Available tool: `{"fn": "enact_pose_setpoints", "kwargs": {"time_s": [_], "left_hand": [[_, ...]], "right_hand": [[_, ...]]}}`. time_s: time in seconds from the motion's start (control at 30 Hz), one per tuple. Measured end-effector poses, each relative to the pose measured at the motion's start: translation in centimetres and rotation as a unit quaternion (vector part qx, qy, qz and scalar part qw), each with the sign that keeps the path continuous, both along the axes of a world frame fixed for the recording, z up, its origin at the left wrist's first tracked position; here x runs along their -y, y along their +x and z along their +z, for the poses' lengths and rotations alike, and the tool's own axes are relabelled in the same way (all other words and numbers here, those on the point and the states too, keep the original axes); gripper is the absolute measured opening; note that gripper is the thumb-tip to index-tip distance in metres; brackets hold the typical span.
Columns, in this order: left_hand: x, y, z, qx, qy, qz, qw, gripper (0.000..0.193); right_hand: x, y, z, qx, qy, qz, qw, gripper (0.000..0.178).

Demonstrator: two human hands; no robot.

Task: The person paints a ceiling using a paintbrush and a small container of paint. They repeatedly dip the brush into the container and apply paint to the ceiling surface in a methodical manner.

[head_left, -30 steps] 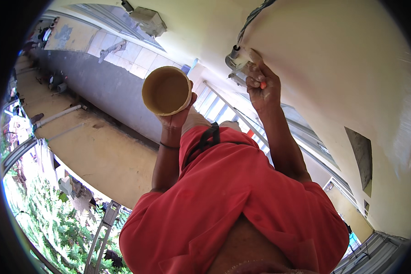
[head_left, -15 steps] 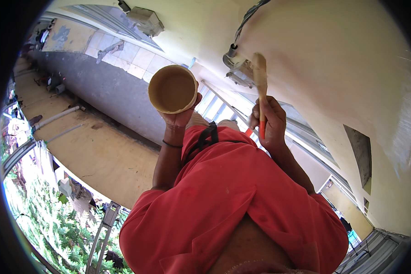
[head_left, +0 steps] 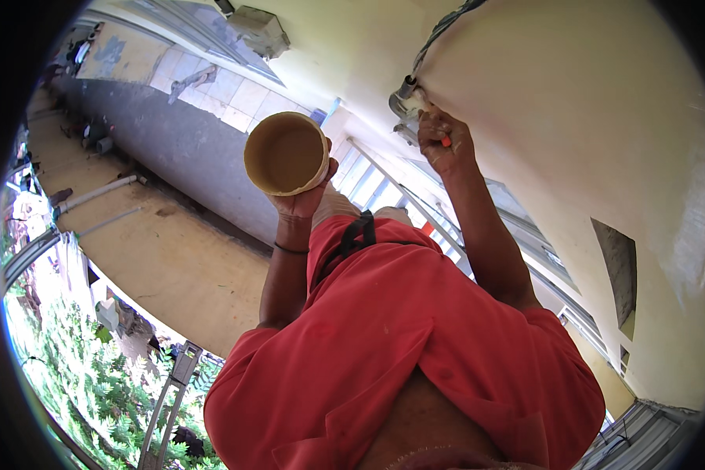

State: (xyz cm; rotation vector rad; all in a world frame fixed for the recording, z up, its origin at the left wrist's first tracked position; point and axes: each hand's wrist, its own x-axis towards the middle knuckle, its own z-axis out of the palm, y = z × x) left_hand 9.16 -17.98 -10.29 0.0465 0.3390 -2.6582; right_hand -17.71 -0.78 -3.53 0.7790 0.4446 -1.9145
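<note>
My left hand (head_left: 304, 204) is closed around the side of a round, cream-coloured tub (head_left: 315, 183). The tub tips toward me, showing a smooth brownish inside; I cannot tell how much it holds. Raised at the wall, my right hand (head_left: 449, 153) grips a paintbrush (head_left: 446, 142). Only the orange end of its handle shows clearly, with a pale blurred part beyond my fingers. That far end is close to a small wall box (head_left: 406, 131) under a grey pipe elbow (head_left: 403, 95); whether they touch cannot be made out.
A cream wall (head_left: 540, 117) runs along the right, with twisted cable (head_left: 446, 27) entering the pipe. Another box (head_left: 260, 31) is mounted farther left. A ledge with white pipe (head_left: 98, 193), a metal post (head_left: 178, 376) and green plants (head_left: 86, 392) lie to the left.
My right hand has moved up and forward to the wall box, turning the paintbrush so its handle end faces me. The tub has shifted slightly left in my left hand.
</note>
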Motion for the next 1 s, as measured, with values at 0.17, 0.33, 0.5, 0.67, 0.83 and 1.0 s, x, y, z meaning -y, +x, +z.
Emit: {"fn": "enact_pose_setpoints", "kwargs": {"time_s": [0.17,0.33,0.5,0.67,0.83,1.0], "left_hand": [[0.1,0.5,-0.1,0.006,-0.001,0.011,1.000,0.078],[0.5,0.7,-0.7,-0.009,-0.026,0.016,0.999,0.079],[0.7,0.3,-0.1,-0.003,-0.018,0.015,1.000,0.078],[0.0,-0.6,1.6,0.068,-0.018,0.023,0.997,0.076],[-0.5,-0.8,0.7,0.081,-0.033,0.019,0.996,0.077],[-0.9,-0.6,-0.1,0.003,-0.010,-0.002,1.000,0.070]], "right_hand": [[0.4,-2.3,1.3,0.029,-0.062,-0.013,0.998,0.006],[-0.1,-0.6,4.8,-0.011,-0.081,-0.029,0.996,0.020],[-0.7,1.6,9.2,-0.104,-0.101,-0.022,0.989,0.031],[-1.9,5.4,13.3,-0.306,-0.006,0.035,0.951,0.038],[-2.0,9.2,15.0,-0.569,0.139,0.004,0.811,0.040],[1.9,6.5,2.8,-0.592,0.277,0.024,0.756,0.031]]}}
